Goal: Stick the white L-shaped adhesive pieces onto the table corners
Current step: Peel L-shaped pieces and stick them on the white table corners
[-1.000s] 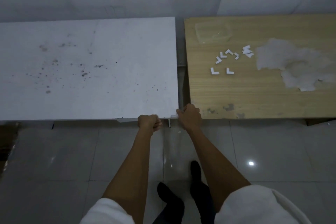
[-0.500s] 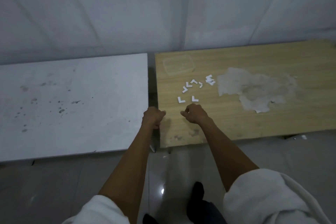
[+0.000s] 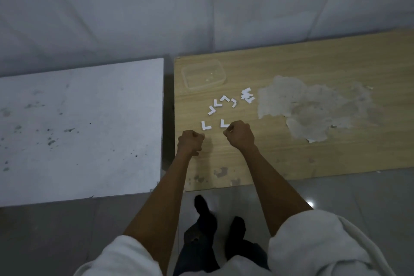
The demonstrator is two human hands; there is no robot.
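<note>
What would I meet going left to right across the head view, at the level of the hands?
white table → left hand → right hand → peeled patch on the wooden table

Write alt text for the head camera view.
Over a wooden table, the right hand touches the nearest of scattered white L-shaped pieces; the left hand is curled beside it. A white table stands left, a clear container behind.

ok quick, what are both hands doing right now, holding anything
Left hand: curled shut, nothing visible in it.
Right hand: fingers curled at a white L-shaped piece; whether it grips it cannot be told.
</note>
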